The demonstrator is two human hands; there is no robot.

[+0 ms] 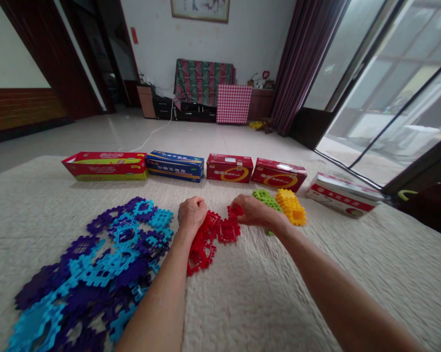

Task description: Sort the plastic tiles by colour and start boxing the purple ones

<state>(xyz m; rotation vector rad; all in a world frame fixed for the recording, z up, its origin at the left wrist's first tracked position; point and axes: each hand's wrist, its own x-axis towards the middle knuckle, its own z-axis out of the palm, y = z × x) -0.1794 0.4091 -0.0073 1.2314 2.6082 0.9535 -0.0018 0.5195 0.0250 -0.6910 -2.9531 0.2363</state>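
Red plastic interlocking building pieces [228,231] with toothed edges lie in a small heap in the middle of the cloth. My left hand [192,213] is closed at the left side of this heap, against the red pieces; its fingertips are hidden. My right hand [253,209] pinches a red building piece [235,211] at the heap's right side. Left of my left forearm spreads a large pile of purple building pieces [81,247] and light blue building pieces [125,235]. Just beyond my right wrist are green building pieces [265,198] and a stack of yellow building pieces [291,208].
Along the far edge of the cloth-covered surface [352,274] stand a red-and-green box [106,167], a blue box [175,166], two red boxes [229,168] and a white-and-red box [343,194]. Past them are a tiled floor [202,139], a low cabinet and a glass door.
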